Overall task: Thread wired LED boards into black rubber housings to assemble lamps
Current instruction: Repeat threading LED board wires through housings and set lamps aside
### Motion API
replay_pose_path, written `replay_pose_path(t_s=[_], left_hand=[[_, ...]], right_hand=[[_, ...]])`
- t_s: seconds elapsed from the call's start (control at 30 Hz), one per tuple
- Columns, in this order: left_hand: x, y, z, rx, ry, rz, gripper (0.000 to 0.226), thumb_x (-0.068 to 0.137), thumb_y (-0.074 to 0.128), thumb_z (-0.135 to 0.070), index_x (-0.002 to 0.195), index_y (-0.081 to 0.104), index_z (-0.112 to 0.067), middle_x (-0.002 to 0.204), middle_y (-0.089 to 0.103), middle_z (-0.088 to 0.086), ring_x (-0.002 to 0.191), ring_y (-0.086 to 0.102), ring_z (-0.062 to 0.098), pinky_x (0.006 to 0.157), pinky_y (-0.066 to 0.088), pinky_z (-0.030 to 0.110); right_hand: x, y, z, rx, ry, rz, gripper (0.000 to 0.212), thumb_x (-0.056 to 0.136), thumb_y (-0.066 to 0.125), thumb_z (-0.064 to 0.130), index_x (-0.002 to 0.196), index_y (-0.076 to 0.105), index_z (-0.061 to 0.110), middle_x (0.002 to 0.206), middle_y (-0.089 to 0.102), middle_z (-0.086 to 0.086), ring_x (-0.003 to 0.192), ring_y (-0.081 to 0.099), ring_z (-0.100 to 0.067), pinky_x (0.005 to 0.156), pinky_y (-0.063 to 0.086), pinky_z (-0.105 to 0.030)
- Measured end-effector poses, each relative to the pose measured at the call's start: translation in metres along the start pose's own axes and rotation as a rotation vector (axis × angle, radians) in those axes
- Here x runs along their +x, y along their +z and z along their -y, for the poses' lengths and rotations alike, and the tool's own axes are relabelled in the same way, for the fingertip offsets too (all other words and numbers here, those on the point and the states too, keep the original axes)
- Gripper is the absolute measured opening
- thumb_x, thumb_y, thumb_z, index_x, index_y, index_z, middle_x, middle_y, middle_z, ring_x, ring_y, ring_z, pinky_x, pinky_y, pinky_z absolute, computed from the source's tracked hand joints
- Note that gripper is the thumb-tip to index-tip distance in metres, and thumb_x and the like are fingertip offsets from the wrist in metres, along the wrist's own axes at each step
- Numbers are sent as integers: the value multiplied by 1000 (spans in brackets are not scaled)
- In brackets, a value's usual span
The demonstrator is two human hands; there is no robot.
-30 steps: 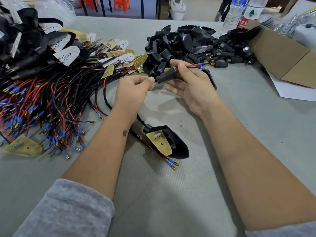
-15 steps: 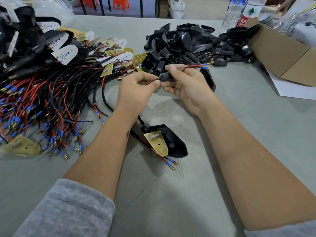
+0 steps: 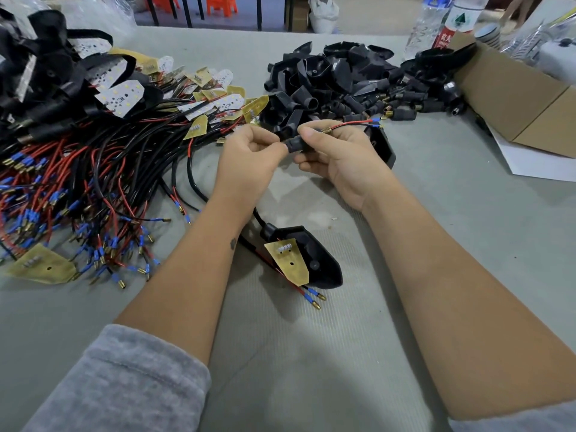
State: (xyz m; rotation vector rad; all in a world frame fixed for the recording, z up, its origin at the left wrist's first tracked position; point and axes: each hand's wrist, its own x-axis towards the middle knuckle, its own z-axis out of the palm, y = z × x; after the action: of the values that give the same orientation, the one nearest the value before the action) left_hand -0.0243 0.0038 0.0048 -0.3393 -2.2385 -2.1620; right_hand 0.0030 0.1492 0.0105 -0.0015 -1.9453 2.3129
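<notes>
Right hand grips a black rubber housing; left hand pinches its neck. Red-and-black wires protrude above the grey table.

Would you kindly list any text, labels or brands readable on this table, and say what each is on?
"农夫": white characters, cut off at the edge, on the red label of the bottle.
Clear bottle: blue label too cropped to read.
LED boards: no legible markings.
</notes>
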Motion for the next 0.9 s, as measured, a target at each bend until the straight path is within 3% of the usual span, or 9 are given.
replay_pose_path(t_s=[0.13, 0.27, 0.47, 0.7, 0.9], left_hand=[[0, 1, -2, -260, -125, 35, 6, 87, 50, -24, 88, 45, -22, 77, 52, 1, 43, 31, 4, 39, 23, 17], [-2, 4, -4, -212, -117, 49, 18, 76, 48, -38, 92, 47, -29, 88, 46, -2, 44, 33, 3, 38, 25, 15], [-4, 3, -5, -171, -88, 118, 27, 79, 40, -48, 103, 46, -39, 100, 45, -1, 63, 35, 9, 41, 29, 13], [-5, 3, -7, -218, -85, 157, 57, 79, 35, -54, 129, 43, -28, 100, 42, 3, 50, 27, 7, 39, 25, 14], [-5, 5, -4, -198, -59, 186, 61, 83, 33, -54, 138, 38, -27, 107, 43, 8, 55, 36, 10, 42, 31, 15]], right_hand=[[-1, 5, 0, -104, -7, 9, 11, 98, 55, 17, 96, 61, 7, 79, 65, -12, 60, 57, -16, 59, 49, -23], [-2, 7, 1, -162, -10, 27, 13, 98, 56, 14, 105, 60, 4, 67, 61, -5, 58, 54, -15, 57, 46, -23], [-3, 6, 1, -235, -10, 78, 16, 94, 60, 8, 106, 64, -1, 61, 55, -5, 56, 52, -16, 60, 46, -28], [-4, 11, 0, -344, -31, 100, 15, 95, 63, 21, 93, 65, 6, 59, 57, -9, 52, 53, -16, 55, 48, -23], [-4, 13, 0, -400, -41, 138, 20, 96, 60, 24, 82, 60, 9, 60, 57, -9, 54, 50, -16, 54, 43, -19]])
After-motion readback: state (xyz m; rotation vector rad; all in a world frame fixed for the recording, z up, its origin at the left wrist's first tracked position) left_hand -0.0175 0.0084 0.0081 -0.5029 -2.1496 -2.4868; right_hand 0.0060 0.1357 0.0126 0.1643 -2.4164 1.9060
